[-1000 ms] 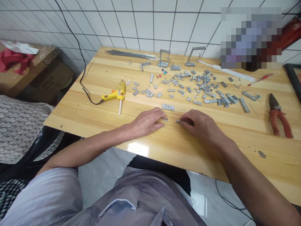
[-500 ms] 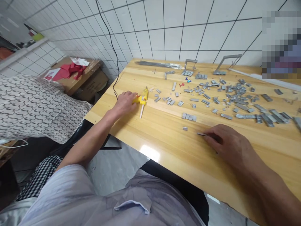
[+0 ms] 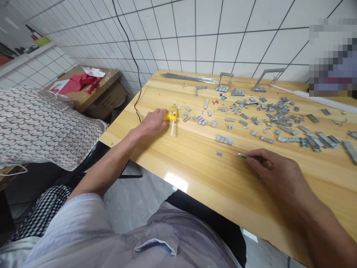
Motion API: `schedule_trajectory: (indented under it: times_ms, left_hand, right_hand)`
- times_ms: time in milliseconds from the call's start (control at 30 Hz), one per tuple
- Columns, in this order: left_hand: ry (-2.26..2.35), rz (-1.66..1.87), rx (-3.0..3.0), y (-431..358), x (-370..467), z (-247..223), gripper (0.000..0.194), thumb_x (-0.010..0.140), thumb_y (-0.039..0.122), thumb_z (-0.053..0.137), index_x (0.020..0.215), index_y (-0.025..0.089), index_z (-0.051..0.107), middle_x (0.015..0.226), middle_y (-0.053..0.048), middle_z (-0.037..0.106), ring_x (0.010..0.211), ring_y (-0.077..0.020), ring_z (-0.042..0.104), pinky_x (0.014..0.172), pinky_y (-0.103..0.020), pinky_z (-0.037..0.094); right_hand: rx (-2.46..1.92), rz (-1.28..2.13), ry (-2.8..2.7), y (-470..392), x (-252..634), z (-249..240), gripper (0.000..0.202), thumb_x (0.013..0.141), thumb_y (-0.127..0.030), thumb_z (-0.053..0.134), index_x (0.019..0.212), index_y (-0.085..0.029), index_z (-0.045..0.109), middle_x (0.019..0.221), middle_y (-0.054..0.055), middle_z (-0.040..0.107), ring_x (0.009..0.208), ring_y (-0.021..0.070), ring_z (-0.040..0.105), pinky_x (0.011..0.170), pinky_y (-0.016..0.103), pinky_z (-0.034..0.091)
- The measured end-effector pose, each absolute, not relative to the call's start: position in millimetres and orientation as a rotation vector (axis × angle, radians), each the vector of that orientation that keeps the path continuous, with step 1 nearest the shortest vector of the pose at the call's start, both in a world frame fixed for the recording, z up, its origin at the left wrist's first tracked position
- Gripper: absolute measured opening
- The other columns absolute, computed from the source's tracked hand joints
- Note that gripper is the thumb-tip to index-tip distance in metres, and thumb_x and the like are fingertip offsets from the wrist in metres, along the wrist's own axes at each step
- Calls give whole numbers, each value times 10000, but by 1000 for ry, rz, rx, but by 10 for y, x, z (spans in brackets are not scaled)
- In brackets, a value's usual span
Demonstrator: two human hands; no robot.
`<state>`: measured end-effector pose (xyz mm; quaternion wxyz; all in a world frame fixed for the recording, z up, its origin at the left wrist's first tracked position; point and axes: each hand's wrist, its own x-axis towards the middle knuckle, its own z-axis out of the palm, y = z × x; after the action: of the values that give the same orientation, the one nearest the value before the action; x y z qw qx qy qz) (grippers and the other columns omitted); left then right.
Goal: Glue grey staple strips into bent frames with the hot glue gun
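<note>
We see a counter (image 3: pixel 195 171) of pale, glossy wood with long straight grain, set against a wall (image 3: pixel 206 41) of smooth white tiles with dark joints. Small grey pieces (image 3: pixel 279 113), flat, oblong and dull like metal, lie scattered and heaped across its far right part. Near the wall we find a bundle of thin, shiny rods (image 3: pixel 189 77) and two angular grey frames, a left one (image 3: pixel 223 82) and a right one (image 3: pixel 263 79), each rising from a ribbed base. Closer to us, a row of grey blocks (image 3: pixel 224 140) sits side by side, with one small block (image 3: pixel 219 153) alone just in front of it.

The glue gun (image 3: pixel 173 114) is bright yellow, with a white stick (image 3: pixel 172 128) jutting from its back towards our edge. It is at the left part of the counter, its handle wrapped by the left hand (image 3: pixel 153 123); whether it is lifted off the wood, we cannot tell. The right hand (image 3: pixel 281 167) pinches a slim grey strip (image 3: pixel 241 155) between thumb and fingers, right of the lone block and apart from it.
</note>
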<state>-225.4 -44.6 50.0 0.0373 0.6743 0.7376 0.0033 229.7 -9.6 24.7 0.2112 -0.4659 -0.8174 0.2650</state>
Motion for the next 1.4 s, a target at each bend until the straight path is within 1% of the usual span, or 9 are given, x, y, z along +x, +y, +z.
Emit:
schedule_trajectory:
  times_ms: [100,233,367,533,600,733,867,1300,1400]
  left_hand:
    - [2266,63,2050,-441,-2266,482,604,937,238,496,1532,148,439,1414,-192,596,1272,-346,567,1076,-469,408]
    - [2267,234,2074,-433,-2282,496,486,989,330,461,1445,193,555,1240,-152,663,1205,-326,584,1025,-449,436]
    - [2166,731,2228,-479,-2145,556,418,979,331,502,1377,218,558,1259,-131,672,1171,-293,594,1019,-437,462]
    - [2185,1404,1951,-482,-1744,686,231,890,292,659,1092,234,562,912,-32,662,757,-189,595,700,-329,477]
    - [2073,1407,1920,-444,-1556,734,223,867,277,699,1023,235,546,796,17,612,643,-147,531,620,-293,428]
    - [1796,1220,2005,-368,-1200,810,111,913,289,674,921,216,590,800,22,622,679,-129,549,634,-270,409]
    - [1555,1088,2064,-364,-928,860,285,932,311,667,706,189,543,703,30,537,663,-116,519,624,-264,379]
    - [1369,1100,1813,-427,-764,376,164,899,336,719,823,195,682,743,19,629,671,-113,566,628,-241,426]
    - [1358,1013,1630,-457,-777,314,266,889,422,753,807,192,648,691,31,586,624,-111,533,570,-237,406]
  right_hand:
    - [-1365,877,-2158,-102,2292,258,334,884,-601,683,949,-282,758,700,15,752,509,203,632,501,354,485]
    - [-1320,1093,-1930,-73,2263,275,399,795,-653,775,895,-266,750,789,47,774,635,224,698,547,355,556]
    - [-1290,1362,-1707,-42,2237,336,415,702,-582,885,934,-254,782,883,53,795,727,225,723,618,368,616]
    - [-1249,1449,-1542,-39,2222,375,392,659,-518,937,893,-233,805,871,42,779,676,170,670,627,343,606]
    - [-1231,1447,-1483,-50,2214,379,373,653,-503,945,879,-237,812,851,33,766,657,153,645,613,325,593]
    - [-1221,1346,-1416,-78,2193,457,318,652,-470,950,860,-265,827,887,35,774,783,176,672,673,310,598]
    - [-1229,1261,-1429,-70,2175,655,294,668,-445,942,899,-294,838,953,36,791,846,200,687,702,332,612]
    - [-1138,927,-1609,70,2081,623,146,852,-376,820,965,-285,799,948,10,754,793,172,664,749,355,604]
    - [-1160,945,-1608,61,2062,514,139,852,-377,815,946,-279,787,926,15,740,809,183,656,709,342,593]
